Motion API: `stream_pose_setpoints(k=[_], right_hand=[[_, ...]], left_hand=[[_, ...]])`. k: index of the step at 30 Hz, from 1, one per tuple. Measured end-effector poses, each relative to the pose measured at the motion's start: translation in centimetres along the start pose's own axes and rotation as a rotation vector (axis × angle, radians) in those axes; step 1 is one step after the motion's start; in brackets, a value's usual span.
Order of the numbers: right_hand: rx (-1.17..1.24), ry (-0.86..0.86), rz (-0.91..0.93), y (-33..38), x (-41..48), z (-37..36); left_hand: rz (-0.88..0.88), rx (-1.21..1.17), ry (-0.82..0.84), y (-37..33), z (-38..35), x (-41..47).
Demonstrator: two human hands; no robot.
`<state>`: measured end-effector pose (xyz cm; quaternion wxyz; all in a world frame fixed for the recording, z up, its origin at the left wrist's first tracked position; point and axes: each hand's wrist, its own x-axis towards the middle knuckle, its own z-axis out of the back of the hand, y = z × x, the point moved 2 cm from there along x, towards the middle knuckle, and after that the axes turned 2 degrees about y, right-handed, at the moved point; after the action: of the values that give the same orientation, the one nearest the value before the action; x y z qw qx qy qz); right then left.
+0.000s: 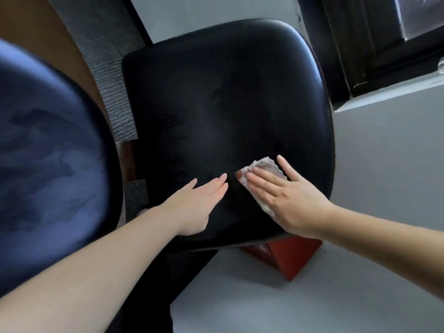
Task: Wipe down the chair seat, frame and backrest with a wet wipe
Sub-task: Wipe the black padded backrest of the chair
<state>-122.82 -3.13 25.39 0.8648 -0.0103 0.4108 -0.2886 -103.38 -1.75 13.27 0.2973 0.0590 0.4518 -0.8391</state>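
Observation:
A black padded chair seat (223, 111) fills the middle of the head view. My right hand (288, 200) lies flat on the seat's near right part, pressing a crumpled white wet wipe (266, 164) against it; the wipe shows past my fingertips and under my palm. My left hand (197, 205) rests flat on the near edge of the seat, fingers together, holding nothing. The two hands are a small gap apart. The backrest and frame of this chair are out of sight.
A blue, blurred rounded shape (48, 164) bulges at the left, close to the camera. A red-brown box (288, 255) sits on the grey floor (360, 188) under the seat's near right edge. Dark window framing (355, 44) stands at the upper right.

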Motion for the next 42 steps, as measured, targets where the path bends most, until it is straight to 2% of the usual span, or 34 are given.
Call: stream_pose_setpoints(k=[2,5,7,10,12,13,15,17,18,20,22,23,26,27,30,32,33,34,37,40,42], right_hand=[[0.001,0.029,-0.004,0.1,-0.7,0.0],[-0.054,0.035,-0.212,-3.2,1.9,1.2],[-0.045,0.007,-0.270,-2.4,2.1,1.0],[0.079,-0.002,-0.105,4.0,-1.5,-0.9],[0.071,0.011,-0.023,4.9,-2.9,-1.4],[0.048,0.003,-0.048,3.8,-2.4,-1.1],[0.028,-0.036,-0.218,0.7,-0.7,-0.4],[0.042,-0.081,-0.315,0.8,-0.4,-0.3],[0.072,-0.081,-0.277,2.5,-1.0,-1.0],[0.120,-0.061,-0.087,7.0,-3.3,-2.5],[0.110,-0.028,0.038,8.2,-4.5,-3.2],[0.098,-0.037,0.019,7.3,-4.1,-3.0],[0.141,-0.124,-0.226,5.0,-1.6,-2.4],[0.173,-0.131,-0.233,5.9,-1.4,-2.8],[0.144,-0.046,-0.032,10.3,-2.6,-4.4],[0.241,-0.100,0.005,10.6,-2.9,-3.4],[0.399,-0.156,-0.028,10.1,-2.6,-2.2],[0.654,-0.212,-0.102,9.6,-2.5,-0.7],[1.421,-0.323,-0.500,7.6,-2.7,2.5],[1.891,-0.448,-0.815,6.0,-2.4,3.6],[2.113,-0.497,-0.920,5.8,-1.8,4.2]], left_hand=[[-0.009,0.015,0.003,0.1,-0.5,0.1],[-0.015,0.041,-0.001,0.2,-1.0,0.4],[-0.021,0.036,-0.004,0.2,-1.4,0.5],[-0.027,0.086,-0.027,0.7,-1.9,0.5],[-0.026,0.127,-0.027,0.7,-1.9,0.3],[-0.021,0.141,-0.026,0.5,-1.8,0.3],[-0.010,0.163,-0.023,0.1,-1.7,0.1],[-0.002,0.174,-0.008,0.0,-1.9,-0.1],[0.002,0.183,0.000,0.0,-2.1,-0.2],[0.010,0.202,0.020,0.2,-2.3,-0.3],[0.017,0.206,0.032,0.2,-2.3,-0.2],[0.020,0.211,0.032,0.2,-2.3,-0.2],[0.027,0.195,0.036,0.4,-2.5,-0.2],[0.027,0.185,0.038,0.3,-2.5,-0.2],[0.030,0.160,0.021,0.0,-1.9,-0.5],[0.077,0.018,-0.017,-0.3,-1.9,-1.0],[0.126,-0.093,-0.054,-0.4,-1.9,-1.3],[0.180,-0.229,-0.102,-0.5,-1.9,-1.7],[0.334,-0.741,-0.256,-1.1,-1.5,-3.4],[0.367,-1.382,-0.313,-2.6,0.3,-5.0],[0.326,-1.719,-0.277,-3.8,1.6,-5.6]])
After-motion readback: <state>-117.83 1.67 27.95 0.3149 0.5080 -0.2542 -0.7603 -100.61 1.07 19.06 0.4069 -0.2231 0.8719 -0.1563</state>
